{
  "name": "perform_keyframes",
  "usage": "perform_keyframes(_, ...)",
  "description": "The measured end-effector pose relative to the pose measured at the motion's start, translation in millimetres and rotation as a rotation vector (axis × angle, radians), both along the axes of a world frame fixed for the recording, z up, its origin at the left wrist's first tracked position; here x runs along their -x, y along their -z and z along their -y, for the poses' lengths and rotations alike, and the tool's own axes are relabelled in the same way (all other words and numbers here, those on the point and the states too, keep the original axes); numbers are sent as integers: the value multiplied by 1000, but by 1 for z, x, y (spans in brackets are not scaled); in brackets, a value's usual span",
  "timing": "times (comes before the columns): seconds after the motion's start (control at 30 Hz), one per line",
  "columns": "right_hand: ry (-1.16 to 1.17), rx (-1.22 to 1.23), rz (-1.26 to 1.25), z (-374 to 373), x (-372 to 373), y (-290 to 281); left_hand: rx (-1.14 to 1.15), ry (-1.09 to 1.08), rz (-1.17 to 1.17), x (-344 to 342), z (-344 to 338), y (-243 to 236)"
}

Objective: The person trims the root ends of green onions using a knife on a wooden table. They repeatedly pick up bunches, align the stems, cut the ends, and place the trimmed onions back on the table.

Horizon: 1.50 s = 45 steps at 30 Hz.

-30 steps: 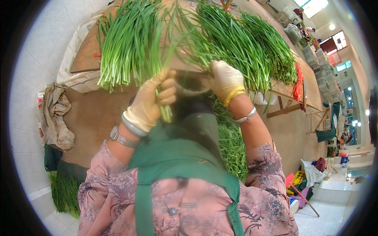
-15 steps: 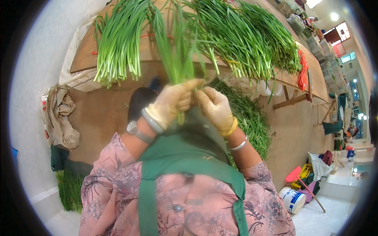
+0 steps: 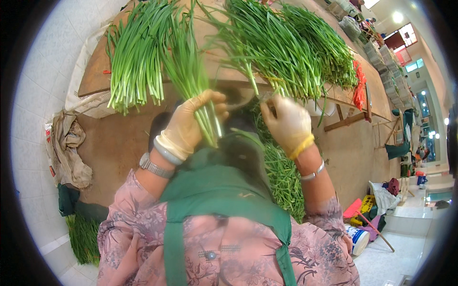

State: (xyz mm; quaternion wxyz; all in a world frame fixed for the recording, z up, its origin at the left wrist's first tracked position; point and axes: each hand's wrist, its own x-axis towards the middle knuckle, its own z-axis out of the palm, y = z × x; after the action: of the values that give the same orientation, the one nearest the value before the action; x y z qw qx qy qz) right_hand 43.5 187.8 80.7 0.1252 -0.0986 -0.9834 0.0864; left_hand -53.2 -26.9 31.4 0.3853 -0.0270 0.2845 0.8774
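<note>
My left hand (image 3: pixel 188 121), in a pale glove, is closed around a small bunch of garlic chives (image 3: pixel 183 71). The white stem ends stick out below the fist, and the leaves point up toward the table. My right hand (image 3: pixel 288 124), also gloved, is near the table's front edge, just below the stem ends of a large chive pile (image 3: pixel 281 52). Its fingers are bent and smeared, so whether they grip a stalk is unclear. Between my hands and the apron, a loose green leaf (image 3: pixel 245 135) shows blurred.
Another chive bundle (image 3: pixel 138 62) lies on the wooden table (image 3: pixel 95 71) at left. Red ties (image 3: pixel 360 86) hang off its right edge. Green trimmings (image 3: pixel 284 181) are heaped below. A sack (image 3: pixel 71 148) lies at left; a white bucket (image 3: pixel 358 240) and red dustpan (image 3: pixel 353 208) are at right.
My hands have come apart: the right moved right toward the chive pile, the left shifted slightly left with its bunch. A loose leaf now shows between them.
</note>
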Motion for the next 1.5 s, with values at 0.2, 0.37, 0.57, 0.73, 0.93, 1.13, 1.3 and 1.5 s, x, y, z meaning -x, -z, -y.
perform_keyframes(0.2, 38, 29, 203, -15, 74, -11, -320, 128, 98, 12, 8, -28)
perform_keyframes(0.37, 3, 1222, 243, -18, 27, -27, -155, 160, -12, 0, 14, -21)
perform_keyframes(0.57, -67, 1494, 365, 15, -38, 18, 165, 248, -49, -31, -10, 7)
perform_keyframes(0.73, -84, 1592, 263, 31, -53, 39, 273, 311, -73, -31, -25, 17)
perform_keyframes(0.93, 115, 1709, -123, 49, -49, 68, 318, 231, -47, -41, -35, 24)
perform_keyframes(1.13, 326, 1535, -80, 3, -114, 110, 269, 200, -34, -42, -33, 24)
perform_keyframes(1.3, 528, 1593, 280, -53, -122, 116, 134, 291, 10, -43, -33, 29)
perform_keyframes(1.5, -184, 2204, 199, 37, -52, 65, 154, 382, 12, -46, -37, 19)
